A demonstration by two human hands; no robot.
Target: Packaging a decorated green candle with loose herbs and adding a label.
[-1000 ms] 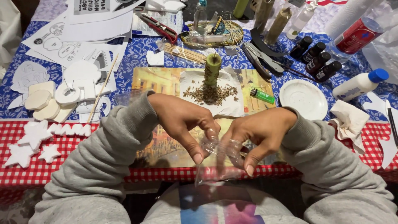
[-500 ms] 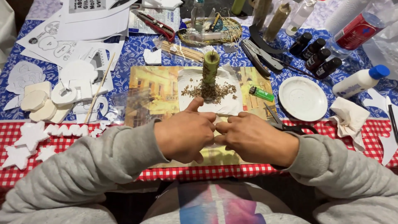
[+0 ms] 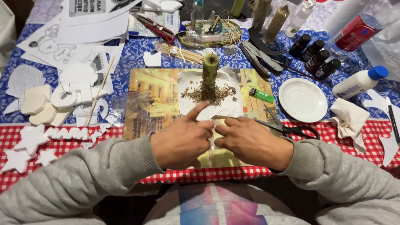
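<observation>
At the far left of the bench, white foam star cut-outs lie on the red-checked cloth beside white foam shapes and a thin wooden stick. The left hand and right hand meet fingertip to fingertip, knuckles up, over the near edge of a yellow printed picture sheet; whether they pinch anything between them I cannot tell. Just beyond the hands, a green pillar candle stands upright on white paper amid scattered dried herbs. Further right lie a small green lighter, black-handled scissors, a round white plate and a white glue bottle with a blue cap.
</observation>
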